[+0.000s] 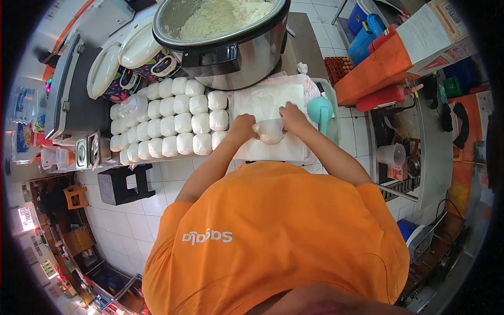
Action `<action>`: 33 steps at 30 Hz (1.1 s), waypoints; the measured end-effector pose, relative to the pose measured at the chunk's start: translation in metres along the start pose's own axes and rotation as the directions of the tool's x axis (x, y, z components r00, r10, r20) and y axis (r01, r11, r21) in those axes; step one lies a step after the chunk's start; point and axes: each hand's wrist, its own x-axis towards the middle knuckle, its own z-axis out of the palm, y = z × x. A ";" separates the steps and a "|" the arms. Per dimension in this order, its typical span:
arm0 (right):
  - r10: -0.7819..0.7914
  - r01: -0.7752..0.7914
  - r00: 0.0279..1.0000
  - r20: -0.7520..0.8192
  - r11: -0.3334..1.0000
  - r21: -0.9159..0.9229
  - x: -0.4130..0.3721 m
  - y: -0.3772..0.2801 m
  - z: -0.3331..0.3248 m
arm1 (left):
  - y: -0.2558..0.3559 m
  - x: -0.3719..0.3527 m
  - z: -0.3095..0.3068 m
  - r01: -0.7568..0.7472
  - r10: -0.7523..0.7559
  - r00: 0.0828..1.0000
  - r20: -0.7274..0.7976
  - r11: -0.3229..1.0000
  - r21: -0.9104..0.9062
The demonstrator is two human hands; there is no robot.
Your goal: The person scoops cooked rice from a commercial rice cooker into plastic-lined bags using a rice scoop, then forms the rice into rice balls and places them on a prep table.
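Note:
In the head view, my left hand (244,127) is closed at the left side of a rounded white mound (270,132), which looks like rice partly covered by paper. My right hand (293,116) is closed at its right side, fingers pinching the sheet of white wrapping paper. The mound rests on a stack of white paper sheets (252,101). Left of my left hand stand rows of white paper-wrapped packets (183,122), packed close together. A turquoise scoop (319,110) lies to the right of the paper.
A large steel rice cooker (262,65), open and holding white rice, stands behind the paper. Two smaller lidded cookers (113,79) and a dark grey cooler box (73,100) are at left. A black stool (116,185) is below the table. Eggs (338,68) sit at right.

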 end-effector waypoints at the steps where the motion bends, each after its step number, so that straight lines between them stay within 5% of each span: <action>1: -0.014 0.011 1.000 -0.012 0.977 -0.213 0.004 -0.003 -0.004 | 0.002 0.008 -0.001 0.005 -0.021 0.986 0.166 0.995 0.095; 2: -0.019 0.017 1.000 -0.008 0.977 -0.214 0.008 0.003 0.001 | 0.004 0.011 -0.002 -0.006 -0.057 0.944 0.324 0.982 0.189; 4: -0.014 0.046 0.950 0.311 0.994 -0.096 0.018 0.020 0.009 | 0.003 -0.002 0.003 0.044 -0.074 0.968 0.238 0.991 0.129; 5: -0.020 0.053 0.952 0.306 0.994 -0.099 0.010 0.022 0.007 | 0.003 -0.010 0.007 0.083 -0.092 0.983 0.157 0.995 0.063; 6: 0.046 -0.080 0.955 0.294 0.991 0.106 -0.004 0.021 0.008 | 0.004 -0.022 0.013 0.085 -0.094 0.985 0.147 0.994 0.065; 7: 0.111 -0.207 0.948 0.299 0.929 0.308 -0.012 0.023 0.007 | 0.006 -0.036 0.020 0.168 -0.160 0.985 0.064 0.974 -0.150; 8: 0.104 -0.200 0.948 0.302 0.930 0.308 -0.012 0.032 0.010 | 0.007 -0.044 0.024 0.227 -0.243 0.970 0.000 0.903 -0.365; 10: 0.140 -0.441 0.893 0.429 0.469 0.765 -0.021 0.044 0.024 | 0.003 -0.045 0.026 0.226 -0.258 0.966 -0.029 0.893 -0.390; 11: 0.178 -0.513 0.857 0.484 0.385 0.767 -0.020 0.039 0.018 | 0.002 -0.036 0.019 0.277 -0.260 0.961 0.095 0.908 -0.315; 12: 0.169 -0.516 0.855 0.491 0.387 0.764 -0.018 0.034 0.014 | 0.002 -0.026 0.010 0.309 -0.262 0.942 0.212 0.922 -0.233; 13: 0.153 -0.464 0.875 0.459 0.534 0.707 -0.014 0.031 0.009 | 0.006 -0.019 0.002 0.312 -0.267 0.942 0.206 0.922 -0.230; 15: 0.139 -0.322 0.918 0.372 0.808 0.493 -0.008 0.022 -0.001 | 0.019 -0.008 -0.007 0.047 -0.049 0.996 0.070 0.999 0.024; 16: 0.131 -0.315 0.918 0.373 0.811 0.492 -0.008 0.023 0.002 | 0.009 -0.002 0.004 0.054 -0.056 0.996 0.063 0.998 0.025; 18: 0.060 -0.211 0.928 0.367 0.897 0.387 0.003 0.026 0.012 | -0.021 0.016 0.030 -0.324 0.304 0.928 0.218 0.944 0.062; 21: -0.115 0.066 0.972 0.207 0.971 0.228 -0.003 0.032 0.015 | -0.018 0.004 0.042 -0.402 0.408 0.912 0.039 0.909 -0.105; 22: -0.108 0.063 0.983 0.149 0.960 0.274 -0.006 0.032 0.016 | -0.007 -0.010 0.037 -0.268 0.284 0.959 0.023 0.926 -0.268; 23: -0.089 0.040 0.991 0.103 0.911 0.410 -0.012 0.031 0.012 | 0.011 -0.022 0.022 -0.105 0.174 0.976 0.129 0.900 -0.422; 24: -0.064 0.014 0.995 0.075 0.842 0.539 -0.016 0.027 0.005 | 0.030 -0.032 0.008 0.071 0.021 0.973 0.230 0.920 -0.385; 25: -0.108 0.054 0.992 0.071 0.847 0.529 -0.018 0.015 -0.008 | 0.030 -0.038 0.019 -0.040 0.078 0.995 0.059 0.872 -0.487; 27: 0.083 -0.337 0.941 0.327 0.284 0.898 -0.026 -0.014 -0.029 | 0.055 -0.051 0.006 -0.039 0.014 0.999 -0.049 0.826 -0.562; 28: 0.061 -0.332 0.942 0.329 0.304 0.893 -0.024 -0.024 -0.028 | 0.061 -0.051 0.006 -0.049 -0.006 0.996 -0.093 0.811 -0.583; 30: 0.096 -0.154 0.988 0.121 0.615 0.774 -0.022 -0.040 -0.026 | 0.071 -0.053 0.004 0.058 -0.122 0.991 -0.060 0.778 -0.626; 31: -0.004 0.085 0.988 -0.155 0.850 0.519 -0.021 -0.046 -0.025 | 0.076 -0.055 0.001 0.168 -0.220 0.975 0.004 0.731 -0.661; 33: -0.056 0.088 0.995 -0.078 0.857 0.508 -0.016 -0.049 -0.036 | 0.077 -0.061 0.003 0.117 -0.229 0.971 -0.065 0.697 -0.708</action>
